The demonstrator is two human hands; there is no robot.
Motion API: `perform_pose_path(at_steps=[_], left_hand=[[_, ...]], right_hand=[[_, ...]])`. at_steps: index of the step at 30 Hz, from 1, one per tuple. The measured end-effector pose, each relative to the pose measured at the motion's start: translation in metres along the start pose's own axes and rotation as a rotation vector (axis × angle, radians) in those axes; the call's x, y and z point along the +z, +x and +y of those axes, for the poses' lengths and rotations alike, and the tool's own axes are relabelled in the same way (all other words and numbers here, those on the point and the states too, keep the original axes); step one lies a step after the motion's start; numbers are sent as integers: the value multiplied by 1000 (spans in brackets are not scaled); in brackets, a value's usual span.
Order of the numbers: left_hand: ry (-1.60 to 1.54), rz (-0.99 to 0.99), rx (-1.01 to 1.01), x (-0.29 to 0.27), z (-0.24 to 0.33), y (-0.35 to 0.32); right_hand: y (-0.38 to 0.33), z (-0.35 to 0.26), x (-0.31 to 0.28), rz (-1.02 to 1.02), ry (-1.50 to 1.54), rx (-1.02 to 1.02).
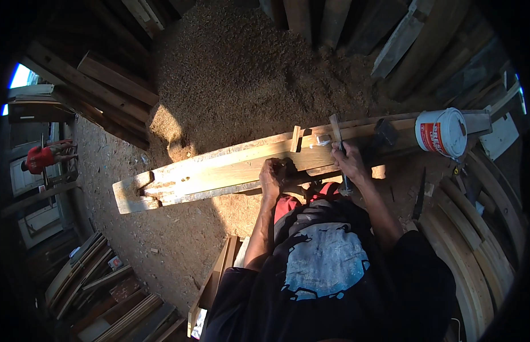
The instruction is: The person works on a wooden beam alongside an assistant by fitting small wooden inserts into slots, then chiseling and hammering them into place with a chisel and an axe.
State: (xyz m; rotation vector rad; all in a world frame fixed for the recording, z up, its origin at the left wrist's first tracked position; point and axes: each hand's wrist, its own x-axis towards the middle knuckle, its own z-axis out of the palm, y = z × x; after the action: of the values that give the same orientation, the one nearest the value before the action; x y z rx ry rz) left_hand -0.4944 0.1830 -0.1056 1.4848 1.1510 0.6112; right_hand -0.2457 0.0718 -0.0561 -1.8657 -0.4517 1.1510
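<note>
1. Left hand (271, 179): curled at the plank's near edge; whether it grips anything, I cannot tell.
2. Right hand (351, 163): closed around a dark tool (346, 183).
3. Pale plank (230, 171): lengthwise on the table (127, 198).
4. Beyond: shavings (236, 74).

Upper garment: we wear one black shirt (250, 310), loose in cut, its cloth creased across the front. Sleeves: one pair, black and wide; we note the left sleeve (235, 280) and the right sleeve (420, 263) both ending near the elbow. Chest marking: one large print (326, 256), whitish grey, roughly rounded, ragged at the border, shading to light blue toward the lower and right edges, with small loose flecks beneath. Lower garment: red cloth (286, 206) over our legs, mostly hidden, cut unclear. Forearms, hands: ours, bare.
</note>
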Motion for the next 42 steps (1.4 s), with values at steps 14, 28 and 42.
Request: perform_pose_path(at_steps=[14,28,42], left_hand=[[19,-97,129,-8,-13,-2],[213,19,146,-22,-26,-9],[230,-216,243,-20,-13,13]], right_hand=[[18,8,45,-222,-336,-303],[3,-25,43,-351,-206,-218],[-12,-43,30,-176,-172,-392]])
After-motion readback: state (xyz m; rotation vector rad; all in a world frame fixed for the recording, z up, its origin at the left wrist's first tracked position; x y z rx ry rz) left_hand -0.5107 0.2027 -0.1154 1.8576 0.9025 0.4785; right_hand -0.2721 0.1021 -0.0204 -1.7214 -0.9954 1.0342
